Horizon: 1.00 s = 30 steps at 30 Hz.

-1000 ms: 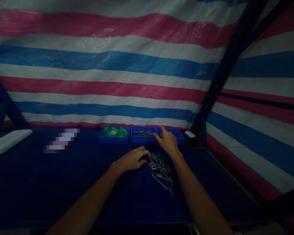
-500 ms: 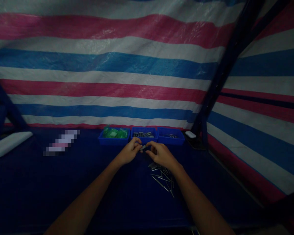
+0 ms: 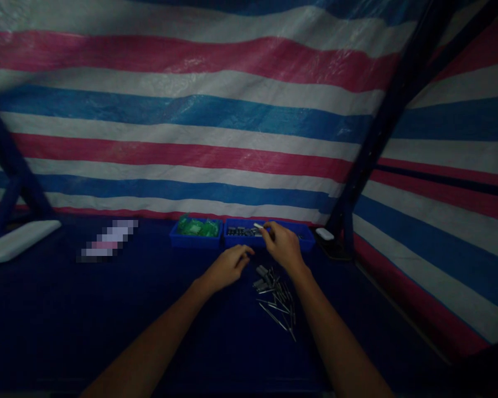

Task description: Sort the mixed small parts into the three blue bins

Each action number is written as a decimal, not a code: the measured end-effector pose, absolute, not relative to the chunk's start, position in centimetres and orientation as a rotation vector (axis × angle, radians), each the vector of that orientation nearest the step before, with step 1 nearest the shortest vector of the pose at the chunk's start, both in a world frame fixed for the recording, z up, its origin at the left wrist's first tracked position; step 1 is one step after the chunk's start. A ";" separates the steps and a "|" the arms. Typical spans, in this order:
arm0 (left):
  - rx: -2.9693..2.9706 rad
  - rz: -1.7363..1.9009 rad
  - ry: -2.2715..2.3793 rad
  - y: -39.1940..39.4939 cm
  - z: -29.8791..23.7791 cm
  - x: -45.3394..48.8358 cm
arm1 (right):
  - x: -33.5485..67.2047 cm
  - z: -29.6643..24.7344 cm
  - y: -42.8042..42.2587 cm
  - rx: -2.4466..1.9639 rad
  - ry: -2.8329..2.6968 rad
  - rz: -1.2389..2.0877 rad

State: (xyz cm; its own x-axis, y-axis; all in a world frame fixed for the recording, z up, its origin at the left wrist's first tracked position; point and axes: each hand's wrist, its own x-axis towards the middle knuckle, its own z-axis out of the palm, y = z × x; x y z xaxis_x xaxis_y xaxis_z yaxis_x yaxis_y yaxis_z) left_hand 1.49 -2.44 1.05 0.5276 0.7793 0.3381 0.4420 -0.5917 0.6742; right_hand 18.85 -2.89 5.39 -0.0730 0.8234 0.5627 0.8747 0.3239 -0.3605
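My right hand is above the middle blue bin, its thumb and fingers closed on a small pale metal piece. Loose grey metal parts lie in that middle bin below. Nearer to me and lower, my left hand hovers over the table with curled fingers, the thumb and index tips slightly apart and nothing visible between them. Between my forearms lies a pile of thin metal rods, with several small grey metal blocks at its far end.
A blue bin of green plastic bags stands left of the middle bin; another blue bin is partly behind my right hand. A small white case rests on a dark flat object at right. A white slab lies far left.
My hands have parted. The right has moved up and right to the bins with the small metal piece; the left has dropped slightly toward me and let go of it.
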 end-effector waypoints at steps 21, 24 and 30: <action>1.801 0.947 0.981 -1.4 0.7 1.2 | 18.1 2.3 -4.5 -1.273 -2.155 0.339; 1.718 0.969 0.935 -1.5 0.9 1.6 | 18.1 2.6 -4.8 -1.263 -2.192 0.286; 1.838 0.838 1.002 -2.2 1.0 1.7 | 18.5 5.4 -3.7 -1.358 -1.959 -0.014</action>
